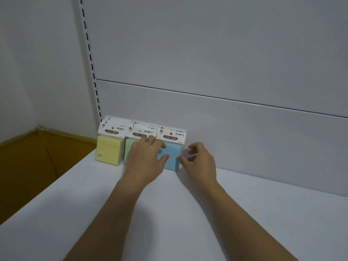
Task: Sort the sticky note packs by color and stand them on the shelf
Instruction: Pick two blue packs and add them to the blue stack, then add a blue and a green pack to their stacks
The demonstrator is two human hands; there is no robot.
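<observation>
Left hand (pixel 146 155) touches blue packs (pixel 170 156) on shelf (pixel 188 213).

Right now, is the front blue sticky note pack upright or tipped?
Upright. The front blue sticky note pack stands on its bottom edge on the white shelf, header card on top, level with the neighbouring rows. Both hands flank it.

Three rows of sticky note packs stand upright on my white shelf (pixel 207 213), back against the rear panel. At the far left are the yellow packs (pixel 109 150), several deep, white header cards reading STICKY NOTE. Just beside them stand the green packs (pixel 128 147), mostly hidden from me, also several deep. Next come the blue packs (pixel 172 157), only two headers showing, front one upright and facing me.
</observation>
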